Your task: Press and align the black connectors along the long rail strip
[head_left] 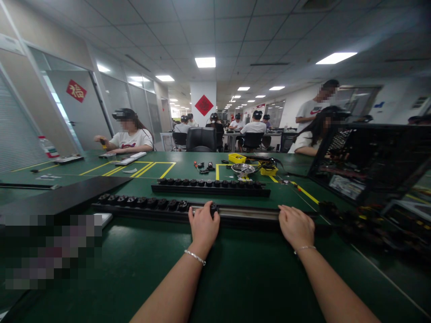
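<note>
A long black rail (249,213) lies across the green table in front of me, its left half filled with a row of black socket modules (141,202). My left hand (203,225) rests on the rail and its fingers close around the rightmost socket module (213,208). My right hand (295,225) presses down on the bare right part of the rail, palm down, fingers curled over its far edge. A second rail (210,187), fully lined with black modules, lies parallel just behind.
A black flat panel (60,197) lies at the left. An open black computer case (370,161) stands at the right. Yellow bins (237,158), a metal bowl (243,168) and small parts sit at the back. Other people sit at tables behind; one person (129,134) works far left.
</note>
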Demonstrator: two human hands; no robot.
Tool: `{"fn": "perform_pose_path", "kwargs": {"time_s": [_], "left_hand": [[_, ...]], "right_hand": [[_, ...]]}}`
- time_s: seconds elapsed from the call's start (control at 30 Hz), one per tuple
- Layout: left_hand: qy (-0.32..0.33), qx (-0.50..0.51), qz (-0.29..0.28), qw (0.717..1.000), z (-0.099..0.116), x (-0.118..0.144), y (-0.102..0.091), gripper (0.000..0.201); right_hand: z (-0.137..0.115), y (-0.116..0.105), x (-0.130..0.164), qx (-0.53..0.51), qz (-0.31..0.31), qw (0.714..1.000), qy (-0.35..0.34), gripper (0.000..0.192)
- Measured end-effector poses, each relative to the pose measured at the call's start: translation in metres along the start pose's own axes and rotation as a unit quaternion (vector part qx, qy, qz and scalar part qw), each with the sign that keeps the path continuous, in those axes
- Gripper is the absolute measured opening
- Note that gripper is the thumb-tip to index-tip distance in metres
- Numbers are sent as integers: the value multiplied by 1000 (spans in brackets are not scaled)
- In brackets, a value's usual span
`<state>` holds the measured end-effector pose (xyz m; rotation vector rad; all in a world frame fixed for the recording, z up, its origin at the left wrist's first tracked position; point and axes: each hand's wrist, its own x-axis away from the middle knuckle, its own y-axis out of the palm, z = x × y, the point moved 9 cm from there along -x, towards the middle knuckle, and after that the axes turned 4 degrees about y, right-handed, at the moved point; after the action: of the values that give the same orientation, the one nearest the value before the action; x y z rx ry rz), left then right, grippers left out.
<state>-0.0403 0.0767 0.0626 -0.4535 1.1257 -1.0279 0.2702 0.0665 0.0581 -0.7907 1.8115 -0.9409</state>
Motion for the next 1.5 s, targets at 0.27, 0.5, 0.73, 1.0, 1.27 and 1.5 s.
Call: {"fn": "perform_pose_path", "kwargs": {"time_s": [0.27, 0.5, 0.73, 1.0, 1.27, 1.5], "left_hand": [[4, 4, -14, 1000, 1, 0, 3, 38], [11, 14, -17, 1000, 5, 1, 2, 38], [32, 22, -15, 999, 8, 3, 3, 38], [44, 19, -18, 999, 13, 3, 1, 38], [53, 13, -29, 998, 17, 4, 3, 40], [39, 26, -38, 998, 12, 4, 9, 33]], "right_hand": [[0, 1, 0, -5, -4, 1000, 5, 49], [-1, 1, 0, 2, -12, 1000, -5, 53], [-2, 1, 0, 3, -14, 1000, -6, 53], [0, 2, 0, -2, -22, 1000, 2, 54], [-2, 2, 0, 6, -26, 1000, 2, 53], [-2, 1, 1, 8, -31, 999, 5, 55]]}}
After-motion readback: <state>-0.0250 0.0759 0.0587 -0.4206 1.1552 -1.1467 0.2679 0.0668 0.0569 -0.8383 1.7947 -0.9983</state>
